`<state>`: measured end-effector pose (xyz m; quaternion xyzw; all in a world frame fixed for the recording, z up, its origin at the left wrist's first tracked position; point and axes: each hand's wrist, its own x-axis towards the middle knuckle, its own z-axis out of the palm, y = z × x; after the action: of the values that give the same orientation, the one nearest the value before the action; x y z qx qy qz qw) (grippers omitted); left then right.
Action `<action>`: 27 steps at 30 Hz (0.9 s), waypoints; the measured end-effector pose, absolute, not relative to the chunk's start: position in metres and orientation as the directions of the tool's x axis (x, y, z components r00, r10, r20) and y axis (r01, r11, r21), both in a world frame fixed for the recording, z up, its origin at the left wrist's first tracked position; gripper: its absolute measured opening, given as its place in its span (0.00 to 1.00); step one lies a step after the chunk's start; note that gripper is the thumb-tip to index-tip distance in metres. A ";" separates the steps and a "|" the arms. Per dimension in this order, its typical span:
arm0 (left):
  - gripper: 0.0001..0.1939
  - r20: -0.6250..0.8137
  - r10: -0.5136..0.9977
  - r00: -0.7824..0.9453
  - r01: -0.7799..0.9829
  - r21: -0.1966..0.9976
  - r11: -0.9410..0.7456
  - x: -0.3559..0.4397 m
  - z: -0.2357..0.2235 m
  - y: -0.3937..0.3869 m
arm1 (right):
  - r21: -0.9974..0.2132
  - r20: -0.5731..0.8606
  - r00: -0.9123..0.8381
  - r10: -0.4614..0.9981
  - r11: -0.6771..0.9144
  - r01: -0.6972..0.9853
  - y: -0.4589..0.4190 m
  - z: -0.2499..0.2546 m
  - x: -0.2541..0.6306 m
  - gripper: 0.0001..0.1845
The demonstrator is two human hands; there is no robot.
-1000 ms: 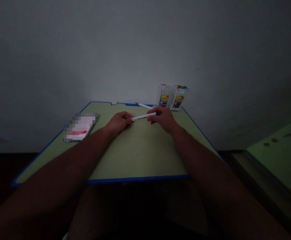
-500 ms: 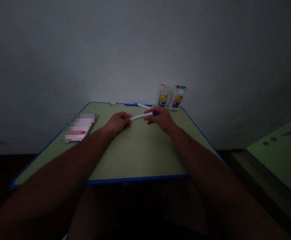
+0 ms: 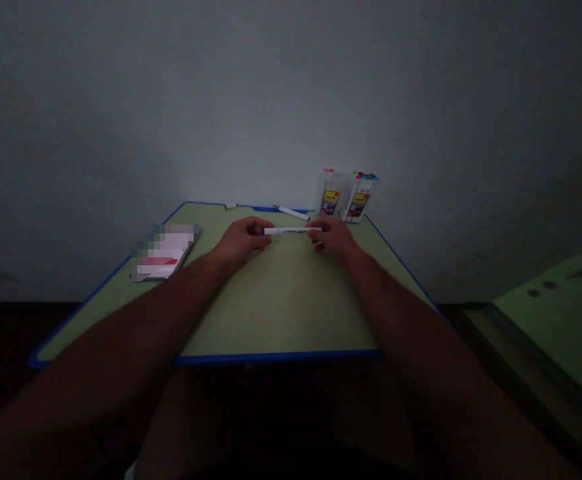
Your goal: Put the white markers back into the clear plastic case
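Observation:
A white marker (image 3: 291,231) with dark blue at its ends lies level between my two hands, above the desk. My left hand (image 3: 243,241) pinches its left end between thumb and fingers. At the other end, the fingers of my right hand (image 3: 335,239) are closed on the marker. Dark printing shows along the barrel. Just behind the hands, a white pen-like tool (image 3: 293,213) with a dark tip lies on the desk.
The pale green desk (image 3: 281,313) has a blue rim. A phone-like slab (image 3: 165,252), partly blurred, lies at left. Two clear cases of markers, one nearer the middle (image 3: 329,200) and one further right (image 3: 357,200), stand at the back. A small whitish block (image 3: 231,206) sits by the back edge.
The marker was tilted with its right end higher and is now level. Its blue end showed at my right hand; now blue shows at my left hand too.

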<state>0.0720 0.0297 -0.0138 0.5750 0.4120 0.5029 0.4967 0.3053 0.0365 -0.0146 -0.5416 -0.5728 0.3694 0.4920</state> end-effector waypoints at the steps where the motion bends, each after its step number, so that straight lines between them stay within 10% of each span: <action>1: 0.17 0.190 0.968 0.162 -0.025 0.982 -0.188 0.072 -0.013 0.029 | -0.960 0.154 0.069 0.986 0.133 0.247 0.037 -0.015 0.305 0.07; 27: 0.10 0.236 0.972 0.012 0.340 0.913 -0.226 0.063 -0.015 0.035 | -0.981 0.194 0.023 0.981 0.193 0.035 0.038 -0.012 0.313 0.16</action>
<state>0.0634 0.0349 -0.0147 0.6269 0.5232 0.4692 0.3364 0.3129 0.0381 -0.0121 -0.4636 -0.5477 0.4342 0.5447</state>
